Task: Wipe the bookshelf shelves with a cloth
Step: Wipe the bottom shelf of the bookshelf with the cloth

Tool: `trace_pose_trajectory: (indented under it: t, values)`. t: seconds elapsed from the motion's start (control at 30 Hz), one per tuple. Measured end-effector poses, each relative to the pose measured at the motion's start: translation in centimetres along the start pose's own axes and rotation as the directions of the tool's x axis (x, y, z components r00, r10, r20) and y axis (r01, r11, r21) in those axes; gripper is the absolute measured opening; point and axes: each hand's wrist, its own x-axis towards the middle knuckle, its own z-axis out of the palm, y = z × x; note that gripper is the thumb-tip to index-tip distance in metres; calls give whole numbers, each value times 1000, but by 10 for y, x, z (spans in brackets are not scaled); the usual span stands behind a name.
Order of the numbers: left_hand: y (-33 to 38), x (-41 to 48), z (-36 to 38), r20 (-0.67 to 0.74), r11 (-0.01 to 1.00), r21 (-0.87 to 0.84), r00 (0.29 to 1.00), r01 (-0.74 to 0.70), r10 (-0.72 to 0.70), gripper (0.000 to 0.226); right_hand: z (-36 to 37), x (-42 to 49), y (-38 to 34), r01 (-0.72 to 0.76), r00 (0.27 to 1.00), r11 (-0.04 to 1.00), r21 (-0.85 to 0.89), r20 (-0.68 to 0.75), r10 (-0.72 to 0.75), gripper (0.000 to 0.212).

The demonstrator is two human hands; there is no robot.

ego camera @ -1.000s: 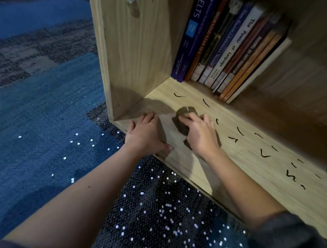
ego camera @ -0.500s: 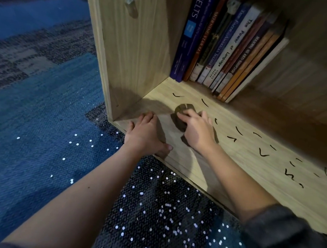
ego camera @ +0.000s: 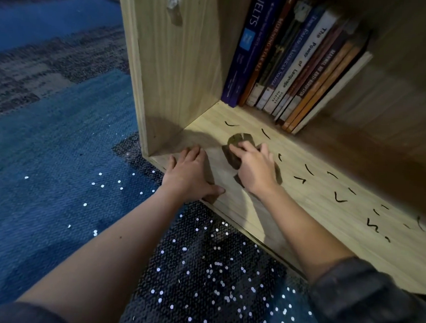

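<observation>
Pressing cloth [ego camera: 235, 140] onto shelf [ego camera: 329, 220], right hand [ego camera: 255, 169] grip curled over it, left hand [ego camera: 190, 176] grip wide, flat on shelf

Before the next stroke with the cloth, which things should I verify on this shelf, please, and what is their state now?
1. The cloth lies on the shelf under the right hand, fingers curled over it: ok.
2. The left hand rests flat at the shelf's front edge, apart from the cloth: ok.
3. The black marks right of the cloth are wiped away: not ok.
4. The books stand at the back, clear of the cloth: ok.
5. The cloth is damp enough: cannot tell.
</observation>
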Motion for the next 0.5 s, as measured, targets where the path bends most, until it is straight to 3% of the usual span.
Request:
trace_pose_trajectory:
  t: [0.1,0.23,0.33,0.43,0.5]
  values:
    - [-7,-5,0,-28,998,-50,999,-45,44,100,6,-37,-6,27,1000,994,105,7,-28,60]
    - [-28,-29,5,-207,975,-192,976,-112,72,63,2,-106,7,232,972,968,93,16,-235,64]
    - [-33,-47,15,-287,994,2,952,-111,107,53,-6,-103,27,93,995,994,60,34,-95,61]
    - [-31,-60,18,-238,994,74,967,-79,95,52,-5,-96,12,-94,995,993,70,-40,96,61]
    - [-28,-63,16,-186,995,83,980,-57,72,53,3,-107,-12,-73,997,988,137,-1,74,60]
